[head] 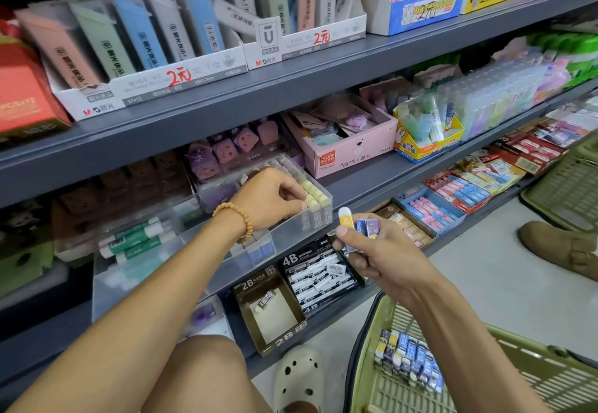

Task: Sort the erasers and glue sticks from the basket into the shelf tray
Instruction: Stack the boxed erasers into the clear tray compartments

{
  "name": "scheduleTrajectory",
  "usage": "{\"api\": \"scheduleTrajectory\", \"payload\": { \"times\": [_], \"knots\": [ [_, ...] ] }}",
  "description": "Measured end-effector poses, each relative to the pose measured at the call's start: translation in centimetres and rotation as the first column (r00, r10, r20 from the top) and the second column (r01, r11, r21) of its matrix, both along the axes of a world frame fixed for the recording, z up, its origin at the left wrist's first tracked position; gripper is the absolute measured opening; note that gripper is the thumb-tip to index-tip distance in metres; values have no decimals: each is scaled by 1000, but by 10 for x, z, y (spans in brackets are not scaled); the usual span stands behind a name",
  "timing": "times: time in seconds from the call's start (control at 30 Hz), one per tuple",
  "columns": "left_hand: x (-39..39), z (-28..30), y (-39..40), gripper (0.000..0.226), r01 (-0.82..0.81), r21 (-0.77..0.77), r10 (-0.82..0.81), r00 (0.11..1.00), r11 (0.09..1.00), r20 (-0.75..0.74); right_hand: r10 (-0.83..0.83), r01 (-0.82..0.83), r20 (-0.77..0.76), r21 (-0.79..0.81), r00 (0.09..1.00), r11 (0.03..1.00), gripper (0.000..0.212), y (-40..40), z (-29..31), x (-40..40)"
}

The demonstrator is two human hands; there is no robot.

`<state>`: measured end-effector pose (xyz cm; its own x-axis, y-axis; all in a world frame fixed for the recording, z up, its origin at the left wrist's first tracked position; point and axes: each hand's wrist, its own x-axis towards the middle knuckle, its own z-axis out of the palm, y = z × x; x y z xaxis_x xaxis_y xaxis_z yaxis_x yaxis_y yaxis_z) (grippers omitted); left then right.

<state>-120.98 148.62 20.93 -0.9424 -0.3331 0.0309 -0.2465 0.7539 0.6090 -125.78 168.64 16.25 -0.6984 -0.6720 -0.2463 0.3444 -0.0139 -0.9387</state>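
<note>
Now left hand (275, 200) pinching yellow eraser (312, 202), seating it upright in clear shelf tray (291, 234) row. Right hand (372, 250), just right of and below tray, gripping spare erasers (359, 224). More lying in green basket (485, 390) below, nearer right hand.

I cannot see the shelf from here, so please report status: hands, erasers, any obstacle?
Left hand pinching erasers in clear shelf tray. Right hand holding several erasers beside it. More erasers in green basket. No obstacle visible.
</note>
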Motion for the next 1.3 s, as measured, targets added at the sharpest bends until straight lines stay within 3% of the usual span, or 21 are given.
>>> {"api": "scheduleTrajectory", "payload": {
  "times": [0.13, 0.27, 0.37, 0.53, 0.73, 0.9, 1.13, 1.3],
  "knots": [
    [5, 2, 0, 5, -23, 54, 28, 995, 998, -100, 29, -27, -86, 28, 996, 999, 9, -7, 6, -2],
    [14, 10, 9, 6, 99, 388, -37, 986, 916, -162, 32, -30, -128, 21, 991, 999, 8, -17, 13, -3],
    [17, 15, 10, 13, 173, 527, -96, 981, 832, -171, 61, -62, -165, -3, 984, 998, 6, -25, 18, -3],
    [22, 23, -7, 10, 36, 627, 106, 976, 778, -188, -74, 77, -173, 7, 982, 997, 26, -33, 20, -11],
    [31, 19, -44, 17, -185, 571, 357, 912, 800, -204, -137, 148, -194, 45, 971, 988, 19, -32, 28, -18],
    [27, 13, -68, 19, -275, 470, 425, 870, 839, -250, -159, 176, -231, 53, 960, 983, 14, -35, 26, -21],
    [9, 2, -80, 21, -274, 198, 324, 899, 941, -294, -124, 154, -277, 87, 953, 984, 20, -40, 16, -28],
    [-4, -3, -88, 15, -264, 25, 263, 941, 964, -214, -119, 133, -245, 45, 962, 990, 14, -41, 17, -31]
  ]
}}
